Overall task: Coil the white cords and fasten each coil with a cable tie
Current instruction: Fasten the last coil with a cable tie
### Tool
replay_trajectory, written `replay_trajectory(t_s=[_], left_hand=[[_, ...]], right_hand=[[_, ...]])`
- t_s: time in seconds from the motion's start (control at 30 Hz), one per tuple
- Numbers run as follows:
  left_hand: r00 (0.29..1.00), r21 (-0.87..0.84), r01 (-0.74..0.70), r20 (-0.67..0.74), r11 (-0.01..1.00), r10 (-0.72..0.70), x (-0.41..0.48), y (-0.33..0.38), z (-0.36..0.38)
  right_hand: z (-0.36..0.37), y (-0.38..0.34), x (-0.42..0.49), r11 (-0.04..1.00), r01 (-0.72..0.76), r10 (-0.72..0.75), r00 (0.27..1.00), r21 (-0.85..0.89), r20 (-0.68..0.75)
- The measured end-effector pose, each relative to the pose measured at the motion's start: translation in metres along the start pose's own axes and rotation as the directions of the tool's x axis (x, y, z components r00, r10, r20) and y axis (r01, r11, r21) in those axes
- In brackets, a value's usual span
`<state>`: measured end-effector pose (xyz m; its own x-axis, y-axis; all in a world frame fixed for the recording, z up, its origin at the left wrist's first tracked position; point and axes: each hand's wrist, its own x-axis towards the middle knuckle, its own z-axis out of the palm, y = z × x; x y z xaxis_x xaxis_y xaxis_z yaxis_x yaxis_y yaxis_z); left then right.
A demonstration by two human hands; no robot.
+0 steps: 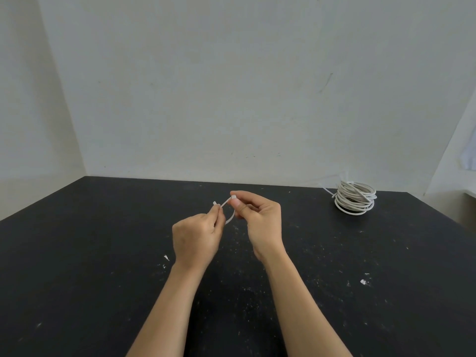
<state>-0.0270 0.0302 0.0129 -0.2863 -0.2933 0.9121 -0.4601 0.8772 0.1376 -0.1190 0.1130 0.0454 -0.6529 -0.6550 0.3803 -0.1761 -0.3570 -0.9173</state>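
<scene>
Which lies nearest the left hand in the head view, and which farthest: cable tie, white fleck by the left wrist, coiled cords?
1. cable tie: pinched by the left hand and the right hand.
2. white fleck: on the table, just left of the wrist.
3. coiled cords: far right, near the back edge.

No legible text, labels, brands, numbers (pale specks (363, 281) on black table (77, 253) form no characters).

Bare forearms (296, 295); left hand (197, 238), right hand (261, 221)
</scene>
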Motion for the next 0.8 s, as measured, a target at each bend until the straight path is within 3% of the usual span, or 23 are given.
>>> replay_trajectory(t_s=[0.33,0.53,0.8], left_hand=[[0.994,0.168,-0.103,-0.022,0.980,0.108,0.004,-0.002,0.001],[0.984,0.092,-0.178,-0.011,0.980,0.179,0.002,-0.001,0.003],[0.985,0.039,-0.175,0.006,0.984,0.175,-0.004,-0.005,0.010]], right_hand=[[-0.005,0.002,0.004,0.989,-0.014,0.015,1.000,-0.148,0.006],[-0.009,0.003,0.004,0.955,0.013,0.003,0.998,-0.297,0.055],[-0.013,0.007,0.005,0.936,0.008,0.068,0.977,-0.353,0.203]])
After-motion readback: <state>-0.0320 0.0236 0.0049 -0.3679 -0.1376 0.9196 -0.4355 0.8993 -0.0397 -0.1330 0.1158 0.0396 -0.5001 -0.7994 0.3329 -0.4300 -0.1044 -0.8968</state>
